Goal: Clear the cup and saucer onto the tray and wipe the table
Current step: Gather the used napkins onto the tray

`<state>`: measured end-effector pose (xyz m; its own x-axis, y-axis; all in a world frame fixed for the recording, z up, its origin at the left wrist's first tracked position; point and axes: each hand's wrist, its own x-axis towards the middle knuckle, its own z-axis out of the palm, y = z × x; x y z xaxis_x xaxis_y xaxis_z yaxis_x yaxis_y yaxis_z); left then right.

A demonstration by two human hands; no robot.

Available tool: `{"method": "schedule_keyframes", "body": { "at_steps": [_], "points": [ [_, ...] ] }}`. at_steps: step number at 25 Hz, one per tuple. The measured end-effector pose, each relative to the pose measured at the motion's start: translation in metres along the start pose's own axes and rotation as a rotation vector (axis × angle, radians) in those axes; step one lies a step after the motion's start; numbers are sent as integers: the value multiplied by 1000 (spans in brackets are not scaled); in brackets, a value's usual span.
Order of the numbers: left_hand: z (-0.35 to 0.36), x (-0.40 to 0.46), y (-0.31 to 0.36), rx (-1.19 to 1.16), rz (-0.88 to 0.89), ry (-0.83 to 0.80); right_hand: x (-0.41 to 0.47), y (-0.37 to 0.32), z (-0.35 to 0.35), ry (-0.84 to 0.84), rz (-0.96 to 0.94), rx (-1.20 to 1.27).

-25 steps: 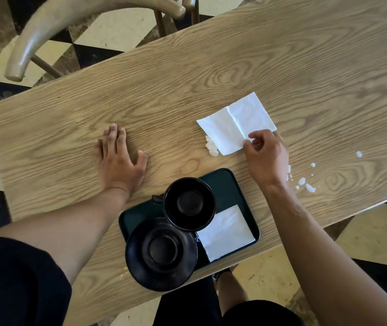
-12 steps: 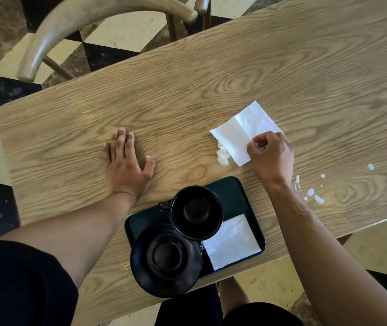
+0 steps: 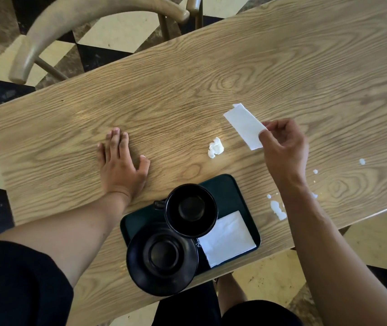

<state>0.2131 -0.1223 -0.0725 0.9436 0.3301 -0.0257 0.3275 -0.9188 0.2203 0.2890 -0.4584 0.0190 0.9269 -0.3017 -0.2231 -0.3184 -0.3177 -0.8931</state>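
The napkin (image 3: 244,125) has been lifted off the counter (image 3: 211,78) by the right hand (image 3: 284,147), pinched at one corner, uncovering a white blob (image 3: 215,147) mid-frame. The left hand (image 3: 121,165) is kept flat, fingers straight. The cup (image 3: 191,210) and saucer (image 3: 161,257) are on the tray (image 3: 234,191), lower middle, so wiping is probably what is left.

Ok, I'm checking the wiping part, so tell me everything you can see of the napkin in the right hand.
The napkin is white, thin paper, folded into a narrow strip. The right hand pinches its near end between thumb and fingers. Its far end points away to the left over the table. Whether that end touches the wood, I cannot tell.
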Motion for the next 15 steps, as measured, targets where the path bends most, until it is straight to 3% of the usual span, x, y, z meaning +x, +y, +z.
{"method": "schedule_keyframes", "body": {
  "at_steps": [7, 15],
  "points": [
    [-1, -1, 1, -25, -8, 0, -11, -11, -18, -35, 71, 397],
    [-3, -1, 1, -23, -3, -6, -61, 13, -52, -291, 336, 754]
  ]
}}
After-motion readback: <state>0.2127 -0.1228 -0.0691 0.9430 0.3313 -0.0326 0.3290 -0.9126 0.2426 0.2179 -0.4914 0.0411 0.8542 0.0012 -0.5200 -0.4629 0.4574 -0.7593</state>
